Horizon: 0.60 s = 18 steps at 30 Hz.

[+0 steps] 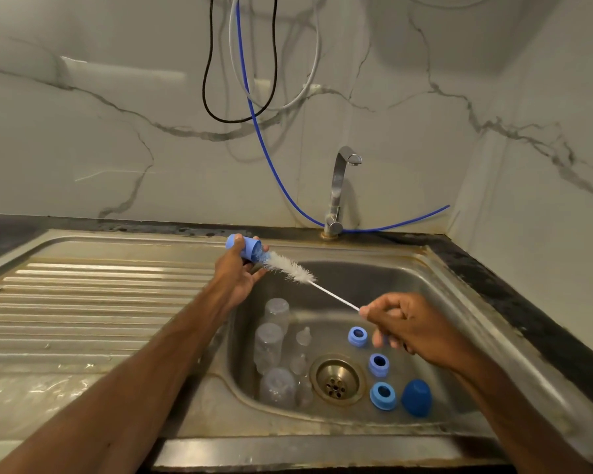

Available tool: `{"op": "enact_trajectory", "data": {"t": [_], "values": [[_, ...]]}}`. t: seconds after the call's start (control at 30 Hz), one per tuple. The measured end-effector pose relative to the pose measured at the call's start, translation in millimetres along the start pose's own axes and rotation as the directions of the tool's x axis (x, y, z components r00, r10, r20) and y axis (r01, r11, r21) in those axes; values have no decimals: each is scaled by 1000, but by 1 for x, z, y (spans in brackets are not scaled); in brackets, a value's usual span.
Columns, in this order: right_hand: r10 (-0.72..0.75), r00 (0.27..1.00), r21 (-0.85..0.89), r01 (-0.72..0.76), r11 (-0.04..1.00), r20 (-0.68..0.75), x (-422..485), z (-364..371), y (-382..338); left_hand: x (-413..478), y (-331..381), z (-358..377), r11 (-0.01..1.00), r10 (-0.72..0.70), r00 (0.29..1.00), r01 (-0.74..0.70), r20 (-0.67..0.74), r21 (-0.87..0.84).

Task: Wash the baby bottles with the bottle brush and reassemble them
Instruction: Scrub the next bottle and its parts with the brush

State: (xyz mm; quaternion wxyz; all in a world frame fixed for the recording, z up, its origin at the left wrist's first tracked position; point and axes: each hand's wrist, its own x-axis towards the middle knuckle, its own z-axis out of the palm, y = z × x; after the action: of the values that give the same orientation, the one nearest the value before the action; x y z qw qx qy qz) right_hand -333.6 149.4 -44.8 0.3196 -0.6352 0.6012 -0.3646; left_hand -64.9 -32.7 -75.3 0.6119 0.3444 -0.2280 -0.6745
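My left hand (pixel 235 275) grips a light blue bottle cap (pixel 245 247) above the sink's left rim, its opening facing right. The white bristle head of the bottle brush (pixel 290 268) has its tip inside that cap. My right hand (pixel 401 325) pinches the brush's thin wire handle over the basin. In the steel sink (pixel 435 292) lie three clear bottles (pixel 269 343), clear teats (pixel 302 336), three blue screw rings (pixel 379 364) and a dark blue cap (pixel 416 397).
A chrome tap (pixel 339 189) stands behind the basin, no water running. The ribbed draining board (pixel 93 302) stretches left. The brass drain (pixel 337 379) sits mid-basin. A blue hose (pixel 264 142) and cables hang against the marble wall.
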Motion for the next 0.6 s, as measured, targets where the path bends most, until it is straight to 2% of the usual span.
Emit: {"op": "enact_trajectory", "data": {"t": [0.07, 0.13, 0.27, 0.4, 0.5, 0.6], "values": [[-58, 991, -16, 56, 998, -120, 1, -3, 0, 0, 1, 0, 999, 20, 1000, -19, -22, 30], [-93, 981, -63, 83, 995, -168, 2, -6, 2, 0, -1, 1, 998, 23, 999, -22, -24, 59], [-92, 984, -129, 73, 989, -153, 4, -9, 7, -1, -7, 2, 994, 41, 999, -44, 31, 101], [-1, 999, -39, 0, 999, -39, 5, -12, 8, 2, -8, 4, 998, 24, 998, -27, 57, 57], [64, 995, -39, -67, 997, -72, 7, -14, 11, 4, -11, 5, 1000, 14, 999, -15, 42, 27], [-20, 986, -136, -2, 991, -165, 6, -22, 18, 6, -12, 4, 1000, 22, 999, -23, 31, 21]]}}
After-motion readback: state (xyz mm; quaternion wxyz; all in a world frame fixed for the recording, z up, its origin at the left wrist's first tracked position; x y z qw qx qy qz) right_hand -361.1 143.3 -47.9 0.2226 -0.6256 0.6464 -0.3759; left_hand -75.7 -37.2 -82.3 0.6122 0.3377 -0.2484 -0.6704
